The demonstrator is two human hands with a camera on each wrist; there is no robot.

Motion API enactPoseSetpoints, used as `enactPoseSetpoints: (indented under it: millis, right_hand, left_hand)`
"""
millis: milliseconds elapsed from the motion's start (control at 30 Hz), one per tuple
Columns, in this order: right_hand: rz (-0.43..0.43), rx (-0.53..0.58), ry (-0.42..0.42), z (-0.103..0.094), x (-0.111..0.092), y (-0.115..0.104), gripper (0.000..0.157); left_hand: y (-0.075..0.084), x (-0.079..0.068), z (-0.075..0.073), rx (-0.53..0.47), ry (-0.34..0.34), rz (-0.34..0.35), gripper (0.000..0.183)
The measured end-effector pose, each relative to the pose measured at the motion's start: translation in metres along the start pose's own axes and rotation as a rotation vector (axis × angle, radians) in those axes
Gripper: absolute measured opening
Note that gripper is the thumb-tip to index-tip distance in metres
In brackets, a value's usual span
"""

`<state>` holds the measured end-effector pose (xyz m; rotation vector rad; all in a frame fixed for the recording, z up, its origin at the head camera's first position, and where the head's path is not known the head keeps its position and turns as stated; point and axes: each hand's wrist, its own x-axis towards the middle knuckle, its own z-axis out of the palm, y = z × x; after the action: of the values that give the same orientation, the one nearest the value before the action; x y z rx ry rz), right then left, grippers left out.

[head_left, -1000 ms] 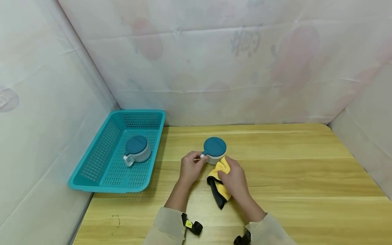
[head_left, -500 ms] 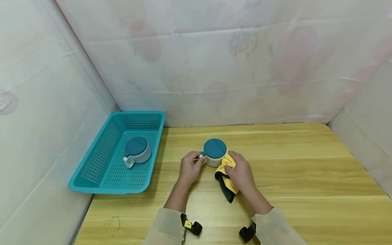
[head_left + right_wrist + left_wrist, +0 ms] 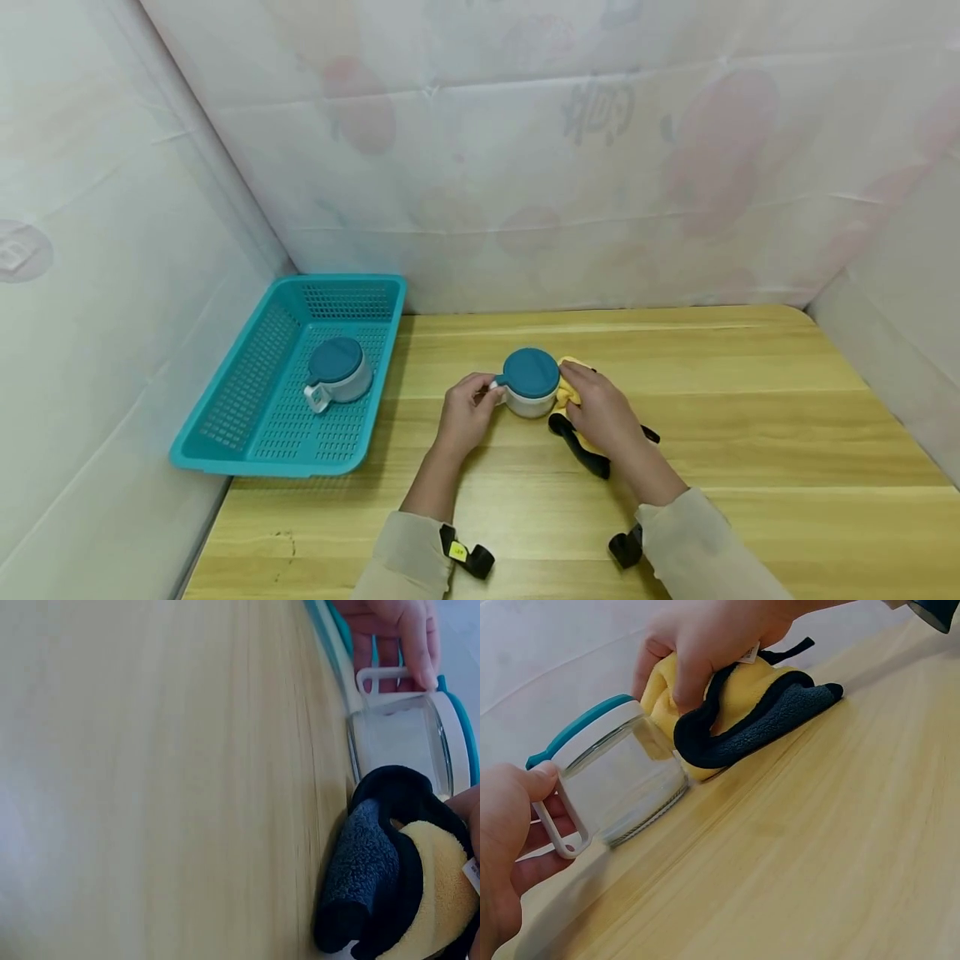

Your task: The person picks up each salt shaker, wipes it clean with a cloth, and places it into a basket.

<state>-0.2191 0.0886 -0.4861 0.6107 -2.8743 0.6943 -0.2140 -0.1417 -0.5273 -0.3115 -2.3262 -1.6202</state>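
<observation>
A clear glass jar (image 3: 622, 784) with a blue lid (image 3: 531, 372) and a white handle (image 3: 559, 825) stands upright on the table. My left hand (image 3: 462, 412) pinches that handle between thumb and fingers. On the jar's other side my right hand (image 3: 603, 415) grips a bunched cloth (image 3: 739, 712), yellow on one face and dark grey on the other with black edging. The cloth (image 3: 427, 892) is pressed to the jar's side wall. Part of it is hidden under the right hand.
A turquoise perforated basket (image 3: 187, 442) stands on the left of the wooden table (image 3: 750, 400). Inside it sits a second jar (image 3: 337, 371) with a blue lid and white handle. Fabric-covered walls (image 3: 465, 167) rise behind and at both sides.
My right hand has moved the cloth from the jar's front round to its right side. The left hand keeps its pinch on the handle, and the jar has shifted slightly nearer.
</observation>
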Motion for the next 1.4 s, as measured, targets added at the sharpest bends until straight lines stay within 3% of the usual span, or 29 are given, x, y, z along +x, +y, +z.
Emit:
enactPoseSetpoints:
  millis: [100, 300, 467, 800, 1400]
  right_hand:
    - [0.021, 0.039, -0.017, 0.001, -0.001, 0.002, 0.058]
    - [0.214, 0.291, -0.046, 0.003, -0.007, 0.0, 0.056]
    - [0.314, 0.391, -0.016, 0.005, -0.013, -0.009, 0.056]
    - [0.355, 0.4, 0.015, 0.006, -0.028, -0.031, 0.056]
    - [0.423, 0.429, -0.052, 0.014, -0.034, -0.042, 0.059]
  left_hand:
    - [-0.002, -0.001, 0.001, 0.0, -0.004, 0.004, 0.019]
    - [-0.003, -0.002, 0.002, -0.009, 0.016, -0.015, 0.022]
    - [-0.003, -0.001, 0.003, -0.02, 0.042, -0.006, 0.022]
    - [-0.004, -0.001, 0.003, -0.027, 0.053, -0.018, 0.022]
    - [-0.005, 0.0, 0.002, 0.042, 0.042, -0.011, 0.025]
